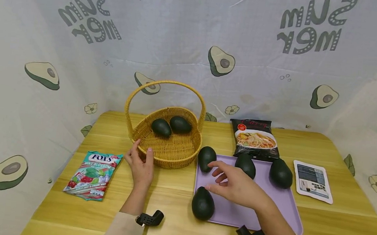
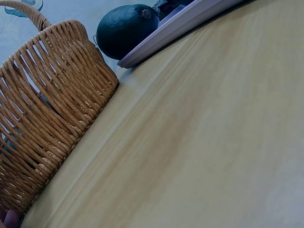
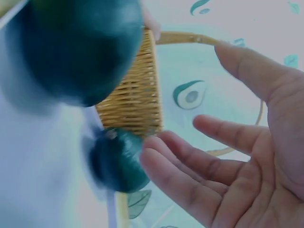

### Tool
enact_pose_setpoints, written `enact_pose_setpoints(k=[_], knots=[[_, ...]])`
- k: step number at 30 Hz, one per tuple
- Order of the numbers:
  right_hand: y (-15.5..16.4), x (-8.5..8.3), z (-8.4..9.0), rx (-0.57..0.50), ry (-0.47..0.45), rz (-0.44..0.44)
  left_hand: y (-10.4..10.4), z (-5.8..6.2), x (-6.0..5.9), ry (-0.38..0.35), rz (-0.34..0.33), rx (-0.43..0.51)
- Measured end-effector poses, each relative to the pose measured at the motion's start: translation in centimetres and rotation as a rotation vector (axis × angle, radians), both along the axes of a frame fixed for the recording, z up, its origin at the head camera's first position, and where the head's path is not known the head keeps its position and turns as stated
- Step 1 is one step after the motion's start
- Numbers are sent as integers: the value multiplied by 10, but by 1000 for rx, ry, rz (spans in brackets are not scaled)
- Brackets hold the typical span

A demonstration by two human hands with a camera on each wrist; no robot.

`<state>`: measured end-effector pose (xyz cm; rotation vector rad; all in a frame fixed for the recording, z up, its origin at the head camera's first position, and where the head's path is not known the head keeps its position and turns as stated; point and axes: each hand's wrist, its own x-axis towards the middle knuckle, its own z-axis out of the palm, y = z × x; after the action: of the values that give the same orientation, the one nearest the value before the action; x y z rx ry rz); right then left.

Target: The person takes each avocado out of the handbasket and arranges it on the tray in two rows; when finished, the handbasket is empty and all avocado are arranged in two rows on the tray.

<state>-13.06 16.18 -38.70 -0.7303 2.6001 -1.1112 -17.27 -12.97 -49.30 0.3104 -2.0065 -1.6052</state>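
My left hand [image 1: 141,168] is at the front left rim of the yellow wicker basket [image 1: 170,164], its thumb and forefinger spread apart and its fingertips right at the rim. Inside the basket lie two dark green avocados [image 1: 161,127]. Over the left part of the lilac tray [image 1: 233,214], my right hand [image 1: 234,184] hovers with fingers loosely bent and nothing between them. Nearest it are an avocado [image 1: 203,204] at the tray's front left corner and another avocado [image 1: 207,159] at the back left. Two more avocados, one mid-back [image 1: 246,165] and one back right [image 1: 280,173], also lie on the tray.
A Fox's candy bag [image 1: 93,176] lies left of the basket. Behind the tray is a black noodle packet [image 1: 256,139], and to its right a white flat packet [image 1: 313,181]. The basket's tall handle [image 1: 168,81] arches upward. A printed curtain [image 1: 190,30] hangs behind the table.
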Motion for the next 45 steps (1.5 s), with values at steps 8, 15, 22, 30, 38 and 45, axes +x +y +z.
enact_pose_setpoints(k=[8,15,22,30,38,45], knots=[[-27,-18,24,-64,111,-19,-2,1,0,3,-2,8],[-56,-41,43,-21,184,5,-1,0,0,-1,0,7],[-88,-70,47,-15,239,-17,-2,0,0,15,1,0],[-125,-101,29,-74,183,-76,-2,-1,-1,15,4,-8],[-155,-129,-3,-124,64,-137,-3,-1,-2,3,28,-24],[-170,-141,-18,-95,10,-200,-3,-1,-4,2,21,-34]])
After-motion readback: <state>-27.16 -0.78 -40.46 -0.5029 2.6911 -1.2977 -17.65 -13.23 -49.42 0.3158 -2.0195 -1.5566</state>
